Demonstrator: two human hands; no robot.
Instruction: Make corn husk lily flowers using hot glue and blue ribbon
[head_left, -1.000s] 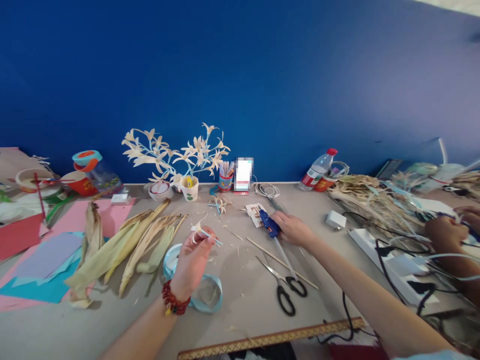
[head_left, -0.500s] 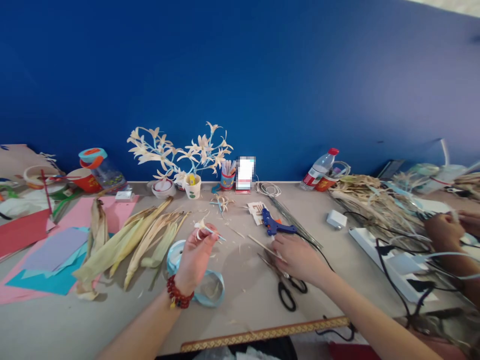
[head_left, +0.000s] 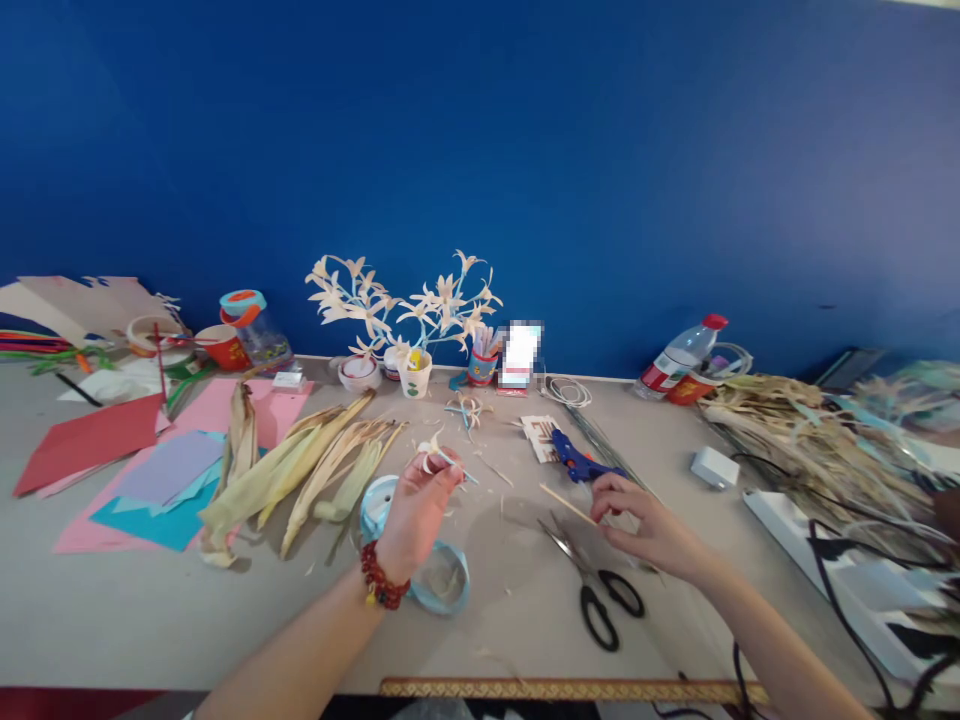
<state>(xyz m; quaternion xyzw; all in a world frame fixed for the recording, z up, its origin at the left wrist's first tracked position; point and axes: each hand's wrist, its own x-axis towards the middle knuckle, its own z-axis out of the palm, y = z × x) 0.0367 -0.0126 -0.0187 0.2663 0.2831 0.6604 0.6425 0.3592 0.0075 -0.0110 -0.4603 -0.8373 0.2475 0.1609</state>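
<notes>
Between the thumb and fingers of my left hand (head_left: 420, 505) is a small pale husk flower (head_left: 433, 445) with a light-blue stem (head_left: 466, 473). My right hand (head_left: 649, 525) has its thumb and fingers curled around the near end of a thin pale stick (head_left: 566, 502), just below the handle of a blue glue gun (head_left: 581, 460). Scissors (head_left: 592, 585) with black handles lie partly spread beside that hand. A roll of light-blue tape (head_left: 442, 580) and another blue roll (head_left: 375, 508) sit by my left wrist, partly covered by it.
Dried corn husks (head_left: 300, 470) and coloured paper (head_left: 161, 500) spread over the left side. Husk flowers (head_left: 442, 300) stand in a white cup (head_left: 415, 378) at the back. At right are a bottle (head_left: 679, 358), a white power strip (head_left: 817, 570), cables and a husk pile (head_left: 810, 430).
The view has turned slightly left. My right hand has shifted right with the stick, away from the scissors, uncovering more of them. My left hand still holds the flower.
</notes>
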